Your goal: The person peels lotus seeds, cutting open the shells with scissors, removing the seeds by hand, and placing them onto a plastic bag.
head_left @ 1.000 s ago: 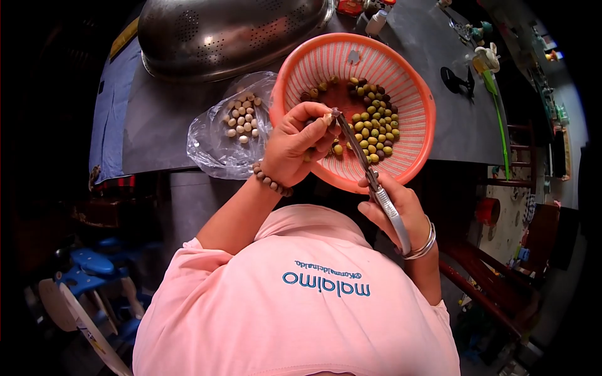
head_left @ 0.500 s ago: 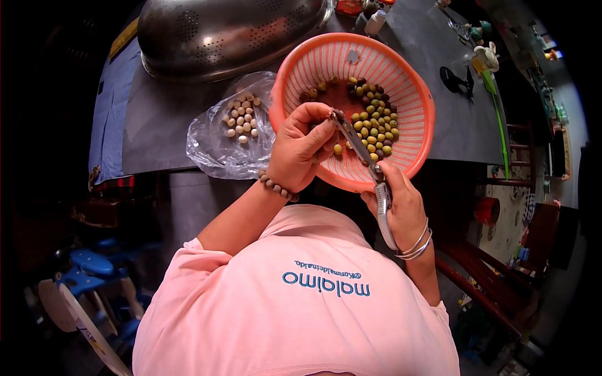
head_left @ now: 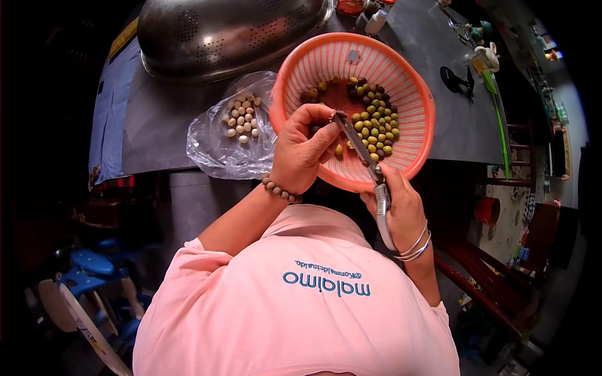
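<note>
My right hand (head_left: 404, 203) grips a pair of kitchen scissors (head_left: 360, 146) by the grey handles, blades angled up to the left. Their tips meet a small brown piece (head_left: 338, 115), apparently a nut or seed, pinched between the thumb and index finger of my left hand (head_left: 301, 147). Fingers cover most of that piece. Below both hands is an orange slotted basket (head_left: 414, 113) holding several yellow-green and brown nut-like pieces (head_left: 375, 119). Left of my left hand, a clear plastic bag (head_left: 210, 147) carries several pale, peeled-looking ones (head_left: 241, 119).
A large perforated metal colander (head_left: 219, 37) lies upside down at the back of the grey table (head_left: 153, 131). Small bottles (head_left: 376, 22) stand behind the basket. A black stand (head_left: 458, 81) and a long green stick (head_left: 497, 119) are at the right.
My left hand has shifted very slightly right, its thumb now straighter against the brown piece. The scissors stay at nearly the same angle, and the basket and bag are unmoved.
</note>
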`<action>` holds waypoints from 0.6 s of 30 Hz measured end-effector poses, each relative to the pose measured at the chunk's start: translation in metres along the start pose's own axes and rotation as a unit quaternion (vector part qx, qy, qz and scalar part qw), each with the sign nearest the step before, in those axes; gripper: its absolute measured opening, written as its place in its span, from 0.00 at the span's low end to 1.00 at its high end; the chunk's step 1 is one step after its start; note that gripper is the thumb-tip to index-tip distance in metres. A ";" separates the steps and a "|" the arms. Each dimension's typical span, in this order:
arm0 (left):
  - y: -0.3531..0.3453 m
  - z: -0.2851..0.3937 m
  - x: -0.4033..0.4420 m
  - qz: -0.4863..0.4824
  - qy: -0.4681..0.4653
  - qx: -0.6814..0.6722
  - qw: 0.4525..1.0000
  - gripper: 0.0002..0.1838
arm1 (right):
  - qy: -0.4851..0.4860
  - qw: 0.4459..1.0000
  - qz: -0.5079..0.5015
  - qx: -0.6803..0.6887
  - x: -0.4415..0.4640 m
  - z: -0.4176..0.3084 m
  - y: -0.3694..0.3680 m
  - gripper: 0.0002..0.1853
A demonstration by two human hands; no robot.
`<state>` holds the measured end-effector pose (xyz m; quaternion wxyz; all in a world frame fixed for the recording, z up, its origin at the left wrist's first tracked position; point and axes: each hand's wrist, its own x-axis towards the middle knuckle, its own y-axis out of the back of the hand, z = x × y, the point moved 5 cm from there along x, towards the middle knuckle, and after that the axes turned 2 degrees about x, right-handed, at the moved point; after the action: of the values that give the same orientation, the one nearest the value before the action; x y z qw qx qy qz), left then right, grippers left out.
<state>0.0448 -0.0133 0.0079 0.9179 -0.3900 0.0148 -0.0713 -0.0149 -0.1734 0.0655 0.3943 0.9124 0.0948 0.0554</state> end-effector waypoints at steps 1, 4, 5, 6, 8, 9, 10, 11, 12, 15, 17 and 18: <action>0.000 0.000 0.000 -0.006 -0.005 0.002 1.000 0.07 | 0.004 1.000 0.002 -0.003 0.000 0.000 0.000 0.24; 0.000 0.000 0.000 -0.012 -0.015 0.006 1.000 0.07 | 0.009 1.000 0.005 -0.012 -0.001 -0.001 0.000 0.25; 0.001 0.000 0.000 -0.012 -0.021 0.008 1.000 0.07 | 0.010 1.000 0.006 -0.018 -0.001 -0.001 0.000 0.25; 0.000 0.000 0.000 -0.012 -0.021 0.008 1.000 0.07 | 0.010 1.000 0.005 -0.018 -0.001 -0.001 0.000 0.25; -0.001 0.002 0.000 -0.002 -0.025 0.006 1.000 0.07 | 0.007 1.000 0.003 -0.021 -0.001 0.000 -0.001 0.25; -0.001 0.002 0.000 -0.002 -0.025 0.006 1.000 0.07 | 0.007 1.000 0.003 -0.021 -0.001 0.001 -0.001 0.25; -0.001 0.003 0.001 -0.005 -0.024 0.007 1.000 0.07 | 0.009 1.000 0.002 -0.015 -0.001 0.001 -0.001 0.25; -0.001 0.004 0.001 -0.009 -0.023 0.008 1.000 0.08 | 0.010 1.000 0.001 -0.009 -0.001 0.001 -0.001 0.24; 0.001 0.003 0.001 -0.009 -0.023 0.008 1.000 0.08 | 0.010 1.000 0.001 -0.009 -0.001 0.002 0.000 0.24; 0.001 0.002 0.001 -0.031 -0.016 -0.004 0.999 0.07 | 0.013 0.999 -0.018 0.027 0.000 -0.001 0.001 0.24; -0.001 0.002 0.001 -0.030 0.000 -0.025 0.999 0.07 | -0.026 0.995 -0.049 0.077 0.000 -0.002 0.001 0.19; 0.000 0.001 0.001 -0.029 -0.001 -0.026 0.999 0.07 | -0.026 0.995 -0.050 0.077 0.000 -0.002 0.001 0.19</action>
<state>0.0456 -0.0127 0.0091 0.9051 -0.4138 0.0046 -0.0977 -0.0154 -0.1728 0.0676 0.3276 0.9352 0.1343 0.0047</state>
